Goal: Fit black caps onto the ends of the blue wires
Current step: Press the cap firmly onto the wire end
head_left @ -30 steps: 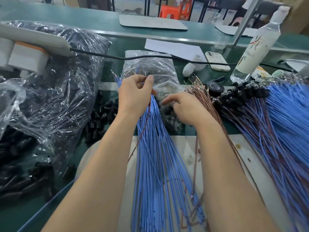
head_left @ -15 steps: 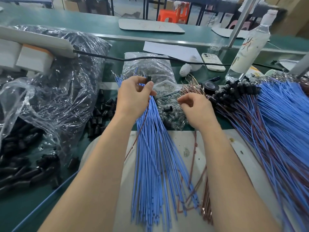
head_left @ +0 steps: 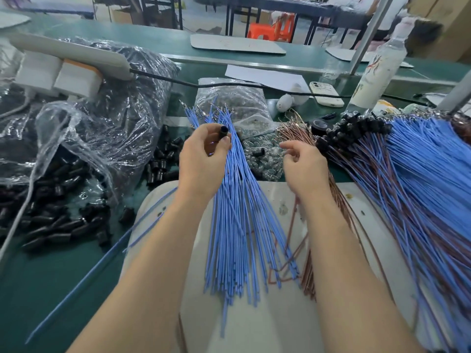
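- Nearest to the camera lies a white board (head_left: 254, 327) on the green table (head_left: 63, 289), and both forearms reach over it.
- The blue wires (head_left: 237, 238) lie on this board as a fan, with the cut ends toward the person and the far ends gathered at the left hand.
- The left hand (head_left: 201, 161) pinches one black cap (head_left: 223, 133) between thumb and fingers, with the open end of the cap turned up. The cap is just beside the far ends of the blue wires and sits on none of them.
- The right hand (head_left: 303, 166) is raised beside the left one with its fingers curled. I cannot tell if it holds something.
- Thin brown wires (head_left: 309, 273) lie to the right of the blue fan.
- Loose caps (head_left: 158, 166) lie on the table to the left of the left hand, next to a big plastic bag (head_left: 114, 128) with more of them.
- At the right a large pile of capped wires (head_left: 356, 128) is spread out.
- Behind the hands stands a clear bag (head_left: 229, 103) of small shiny parts.
- Farther away are a phone (head_left: 325, 94) and a bottle (head_left: 377, 72).
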Action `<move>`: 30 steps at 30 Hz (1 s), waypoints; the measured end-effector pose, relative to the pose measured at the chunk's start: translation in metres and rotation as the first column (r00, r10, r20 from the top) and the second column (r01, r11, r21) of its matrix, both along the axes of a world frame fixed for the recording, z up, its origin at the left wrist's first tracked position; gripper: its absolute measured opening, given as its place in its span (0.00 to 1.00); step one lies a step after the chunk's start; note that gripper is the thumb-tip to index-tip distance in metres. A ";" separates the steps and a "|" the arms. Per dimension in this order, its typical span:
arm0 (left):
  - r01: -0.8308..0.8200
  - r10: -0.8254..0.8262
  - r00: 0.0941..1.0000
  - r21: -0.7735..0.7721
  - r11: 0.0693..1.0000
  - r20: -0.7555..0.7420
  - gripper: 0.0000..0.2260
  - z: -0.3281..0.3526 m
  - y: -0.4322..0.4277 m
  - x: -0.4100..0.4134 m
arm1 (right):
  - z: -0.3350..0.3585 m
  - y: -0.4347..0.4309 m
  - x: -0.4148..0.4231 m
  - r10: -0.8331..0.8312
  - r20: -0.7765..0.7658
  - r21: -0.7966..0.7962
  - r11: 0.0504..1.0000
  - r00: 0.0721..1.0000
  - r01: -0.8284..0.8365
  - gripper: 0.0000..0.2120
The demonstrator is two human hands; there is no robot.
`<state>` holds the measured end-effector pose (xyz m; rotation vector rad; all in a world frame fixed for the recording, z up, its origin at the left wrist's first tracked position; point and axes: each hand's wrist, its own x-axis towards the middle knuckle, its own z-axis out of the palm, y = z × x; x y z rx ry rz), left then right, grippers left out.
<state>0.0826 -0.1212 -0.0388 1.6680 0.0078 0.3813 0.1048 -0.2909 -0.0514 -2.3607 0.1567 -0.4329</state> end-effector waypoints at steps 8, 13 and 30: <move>0.004 -0.021 0.997 -0.208 0.978 -0.078 0.05 -0.011 0.000 -0.003 | -0.009 0.009 0.002 0.052 -0.021 -0.107 0.993 0.998 -0.054 0.13; -0.070 0.063 0.997 -0.146 0.987 -0.047 0.05 -0.013 0.007 -0.003 | -0.007 0.014 -0.004 0.060 0.077 -0.121 0.991 0.995 -0.051 0.08; -0.032 0.021 0.998 0.201 0.979 0.057 0.08 -0.024 0.000 -0.001 | 0.013 0.020 -0.013 0.216 0.081 0.587 0.779 0.973 -0.222 0.10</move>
